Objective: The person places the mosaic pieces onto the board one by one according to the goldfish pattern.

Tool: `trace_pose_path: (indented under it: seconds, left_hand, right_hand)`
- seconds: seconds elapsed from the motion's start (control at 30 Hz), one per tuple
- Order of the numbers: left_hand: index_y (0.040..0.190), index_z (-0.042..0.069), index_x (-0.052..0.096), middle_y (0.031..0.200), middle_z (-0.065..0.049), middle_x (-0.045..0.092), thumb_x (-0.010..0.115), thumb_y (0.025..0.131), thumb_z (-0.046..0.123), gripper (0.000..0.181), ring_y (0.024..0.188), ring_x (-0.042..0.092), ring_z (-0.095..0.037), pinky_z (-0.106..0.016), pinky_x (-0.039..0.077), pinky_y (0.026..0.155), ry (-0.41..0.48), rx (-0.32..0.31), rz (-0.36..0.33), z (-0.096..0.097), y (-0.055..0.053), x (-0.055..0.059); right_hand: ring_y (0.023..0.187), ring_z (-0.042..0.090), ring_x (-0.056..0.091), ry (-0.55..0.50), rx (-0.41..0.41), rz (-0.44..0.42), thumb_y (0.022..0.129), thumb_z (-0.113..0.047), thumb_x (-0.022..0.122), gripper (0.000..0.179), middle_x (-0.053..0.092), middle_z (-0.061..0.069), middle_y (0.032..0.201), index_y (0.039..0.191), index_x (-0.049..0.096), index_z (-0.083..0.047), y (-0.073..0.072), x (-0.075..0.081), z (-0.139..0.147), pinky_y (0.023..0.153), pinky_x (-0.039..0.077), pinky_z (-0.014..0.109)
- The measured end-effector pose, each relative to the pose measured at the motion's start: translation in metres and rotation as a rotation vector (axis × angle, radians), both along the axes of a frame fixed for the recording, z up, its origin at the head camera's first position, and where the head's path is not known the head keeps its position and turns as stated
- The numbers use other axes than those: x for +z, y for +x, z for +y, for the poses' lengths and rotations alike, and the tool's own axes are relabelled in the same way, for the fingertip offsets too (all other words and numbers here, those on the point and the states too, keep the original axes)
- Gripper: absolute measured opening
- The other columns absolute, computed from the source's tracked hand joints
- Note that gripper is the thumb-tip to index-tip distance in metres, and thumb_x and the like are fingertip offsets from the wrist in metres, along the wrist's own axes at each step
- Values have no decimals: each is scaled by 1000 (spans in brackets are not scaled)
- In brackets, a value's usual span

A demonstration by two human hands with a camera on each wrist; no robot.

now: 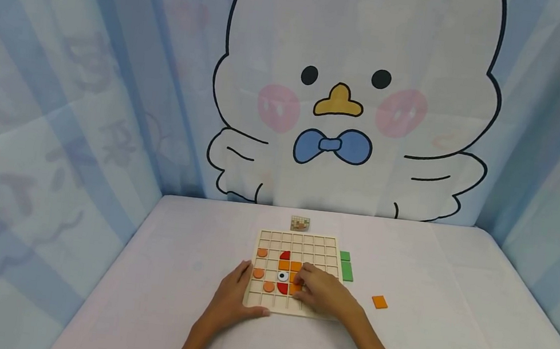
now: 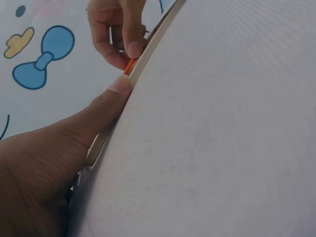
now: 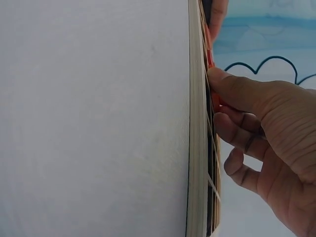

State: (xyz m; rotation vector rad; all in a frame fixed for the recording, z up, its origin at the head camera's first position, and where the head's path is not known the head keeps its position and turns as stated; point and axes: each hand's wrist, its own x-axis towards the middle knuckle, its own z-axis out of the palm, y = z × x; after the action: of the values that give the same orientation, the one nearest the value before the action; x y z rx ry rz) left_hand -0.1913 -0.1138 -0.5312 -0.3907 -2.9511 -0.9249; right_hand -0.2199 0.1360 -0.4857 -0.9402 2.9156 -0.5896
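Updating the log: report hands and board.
Left hand at board, left and near edges. Right hand over board, at orange tiles. Loose orange tile right of board, not blocking.

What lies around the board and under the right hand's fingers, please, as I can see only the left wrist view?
Observer: A loose orange square lies to the right of the board, apart from it.
Operator: Thank you; is there anything just beyond the far edge?
Observer: Yes, a small patterned card.
Operator: And where on the grid is the right hand, please?
Observer: Its fingertips are at the orange squares, just right of the round black-and-white eye piece.
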Motion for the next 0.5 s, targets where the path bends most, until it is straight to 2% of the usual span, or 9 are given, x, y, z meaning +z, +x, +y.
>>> trace_pose_path:
  seconds: [0.5]
  left_hand:
    - [152, 0, 28, 159, -18, 26, 75, 68, 71, 120, 142, 33, -37, -53, 33, 115, -8, -7, 20, 1, 0, 0]
  right_hand:
    - [88, 7, 56, -2, 8, 4, 87, -33, 73, 26, 60, -6, 103, 104, 69, -15, 0, -1, -3, 83, 54, 29]
